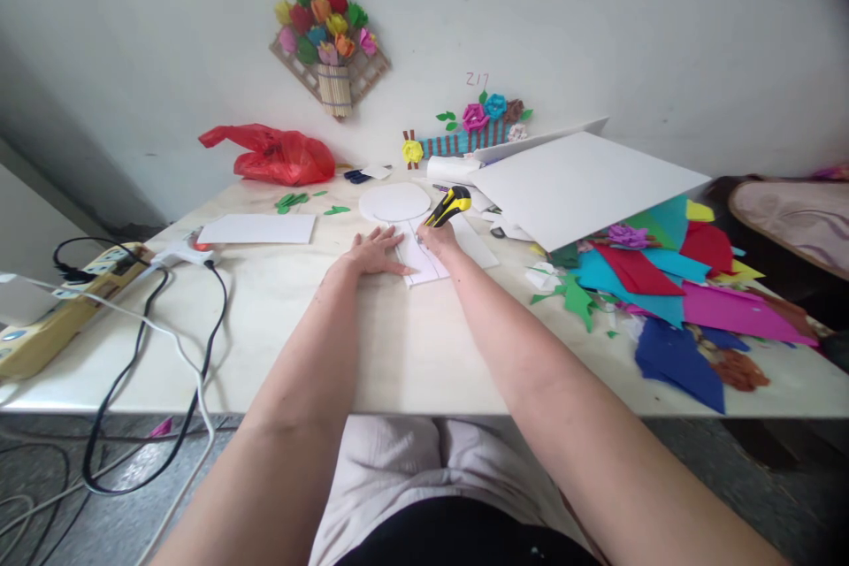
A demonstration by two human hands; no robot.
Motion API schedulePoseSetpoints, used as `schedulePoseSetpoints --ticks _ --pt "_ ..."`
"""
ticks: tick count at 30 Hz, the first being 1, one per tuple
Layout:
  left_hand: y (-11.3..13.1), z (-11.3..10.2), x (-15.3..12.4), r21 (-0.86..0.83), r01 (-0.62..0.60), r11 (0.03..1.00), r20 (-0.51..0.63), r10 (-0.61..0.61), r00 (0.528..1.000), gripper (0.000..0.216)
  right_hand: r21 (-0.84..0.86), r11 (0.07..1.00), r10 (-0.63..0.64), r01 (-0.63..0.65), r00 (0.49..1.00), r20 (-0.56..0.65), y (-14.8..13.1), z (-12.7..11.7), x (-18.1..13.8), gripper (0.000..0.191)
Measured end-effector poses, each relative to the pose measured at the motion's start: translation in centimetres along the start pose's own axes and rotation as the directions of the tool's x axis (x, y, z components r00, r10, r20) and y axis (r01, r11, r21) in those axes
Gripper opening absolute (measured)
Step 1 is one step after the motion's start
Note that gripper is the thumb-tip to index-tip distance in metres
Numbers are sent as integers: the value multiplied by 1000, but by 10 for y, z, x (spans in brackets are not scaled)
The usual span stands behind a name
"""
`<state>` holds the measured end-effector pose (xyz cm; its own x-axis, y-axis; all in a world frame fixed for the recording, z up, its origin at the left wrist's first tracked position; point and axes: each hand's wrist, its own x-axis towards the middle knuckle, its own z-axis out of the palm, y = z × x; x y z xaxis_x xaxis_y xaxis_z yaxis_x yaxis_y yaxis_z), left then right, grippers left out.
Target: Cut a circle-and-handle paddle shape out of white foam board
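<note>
A yellow and black utility knife (448,206) is gripped in my right hand (438,239), its handle tilted up to the right and its tip low over a white board (428,267). Drawn lines run across this board; my fingers hide the blade. My left hand (375,251) lies flat with fingers spread, pressing on the board's left side. Just beyond both hands is a round white disc (395,202). The board's right part extends past my right wrist.
Large white sheets (590,186) lean at the back right, above coloured paper pieces (637,274). On the left are a white rectangle (258,228), a hot glue gun (189,251) and a power strip (72,309) with trailing cables. A red plastic bag (282,156) sits by the wall.
</note>
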<state>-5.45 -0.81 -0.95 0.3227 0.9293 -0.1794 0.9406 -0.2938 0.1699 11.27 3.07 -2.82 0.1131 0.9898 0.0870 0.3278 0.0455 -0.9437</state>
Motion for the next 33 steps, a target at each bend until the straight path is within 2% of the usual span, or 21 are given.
schedulePoseSetpoints --ticks 10,17,22,29,33 --pt "1 -1 -2 -11 -1 1000 8 1 1000 108 20 1000 -18 18 1000 1 -2 -2 -5 2" --pt "1 -1 -2 -18 2 1000 -3 -2 1000 107 -26 1000 -14 13 1000 -7 1 0 -1 3" --pt "10 -6 -8 -35 -29 999 -8 29 1000 108 -41 998 -40 40 999 4 2 1 1 4" --pt "24 -10 -11 7 -65 998 80 65 995 121 -38 998 -45 44 999 -10 -1 2 1 4" --pt "24 -9 -8 14 -55 998 84 54 995 123 -44 998 -53 53 998 -20 -3 4 2 6"
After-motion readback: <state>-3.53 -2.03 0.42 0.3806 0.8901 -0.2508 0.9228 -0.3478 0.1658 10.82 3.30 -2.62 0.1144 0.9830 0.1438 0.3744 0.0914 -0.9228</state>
